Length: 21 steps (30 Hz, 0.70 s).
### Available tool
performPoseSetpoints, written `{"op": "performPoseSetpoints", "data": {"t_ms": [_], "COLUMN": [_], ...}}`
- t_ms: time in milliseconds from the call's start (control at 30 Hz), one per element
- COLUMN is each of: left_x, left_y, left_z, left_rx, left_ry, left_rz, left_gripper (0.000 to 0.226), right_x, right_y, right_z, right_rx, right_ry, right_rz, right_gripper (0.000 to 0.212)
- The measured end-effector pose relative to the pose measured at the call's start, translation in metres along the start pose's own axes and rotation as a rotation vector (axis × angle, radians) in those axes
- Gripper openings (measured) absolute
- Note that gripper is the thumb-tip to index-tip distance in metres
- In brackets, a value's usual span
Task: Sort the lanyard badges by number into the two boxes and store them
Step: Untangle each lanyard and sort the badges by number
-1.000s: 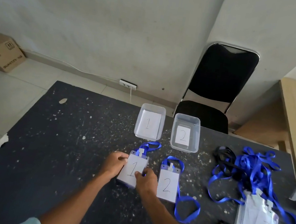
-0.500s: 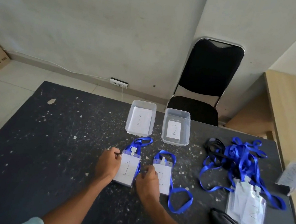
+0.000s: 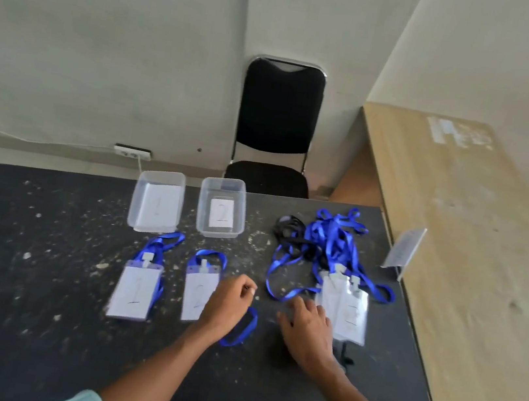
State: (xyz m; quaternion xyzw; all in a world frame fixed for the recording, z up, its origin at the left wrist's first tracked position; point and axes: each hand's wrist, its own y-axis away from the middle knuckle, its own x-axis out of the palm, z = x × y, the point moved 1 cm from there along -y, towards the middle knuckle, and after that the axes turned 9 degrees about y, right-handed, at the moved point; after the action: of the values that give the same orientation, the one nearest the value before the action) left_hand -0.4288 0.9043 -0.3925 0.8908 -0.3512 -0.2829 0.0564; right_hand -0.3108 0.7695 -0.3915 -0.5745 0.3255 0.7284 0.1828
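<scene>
Black table [image 3: 18, 301], badge pile [image 3: 348, 307] near right edge, right hand [image 3: 309, 330] beside

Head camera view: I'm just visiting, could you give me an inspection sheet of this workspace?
Surface: dark speckled table.
Job's things: box 1 and box 2 hold only number labels; badge 1 and badge 2 lie before them; tangled blue lanyard pile with more badges at right.
Clutter: black strap, card stand.
Hands: left hand curled over badge 2's edge, grip unclear; right hand flat, fingers straight, by the pile's badges.
Cables: white cable from wall socket.
Surroundings: black chair, wooden desk.
</scene>
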Motion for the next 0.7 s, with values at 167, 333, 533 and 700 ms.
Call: {"op": "performPoseSetpoints", "data": {"t_ms": [167,333,533,700], "left_x": [0.071,0.119,0.167,0.188], "left_y": [0.012,0.005,-0.014,-0.018], "left_z": [-0.029,-0.051,-0.076,-0.079], "left_rx": [0.039,0.032,-0.013,-0.041], "left_ry": [-0.017,-0.03,-0.059,-0.108], "left_rz": [0.108,0.164,0.194,0.113], "left_gripper": [0.015,0.016,0.016,0.013], "right_x": [0.012,0.019,0.002,-0.006], "right_y": [0.025,0.043,0.051,0.02], "right_z": [-0.062,-0.096,-0.152,-0.168], "right_rx": [-0.205,-0.193,0.192,0.36], "right_ry": [0.25,0.021,-0.382,-0.519], "right_rz": [0.188,0.043,-0.073,0.232], "right_gripper": [0.054,0.047,0.031,0.078]}}
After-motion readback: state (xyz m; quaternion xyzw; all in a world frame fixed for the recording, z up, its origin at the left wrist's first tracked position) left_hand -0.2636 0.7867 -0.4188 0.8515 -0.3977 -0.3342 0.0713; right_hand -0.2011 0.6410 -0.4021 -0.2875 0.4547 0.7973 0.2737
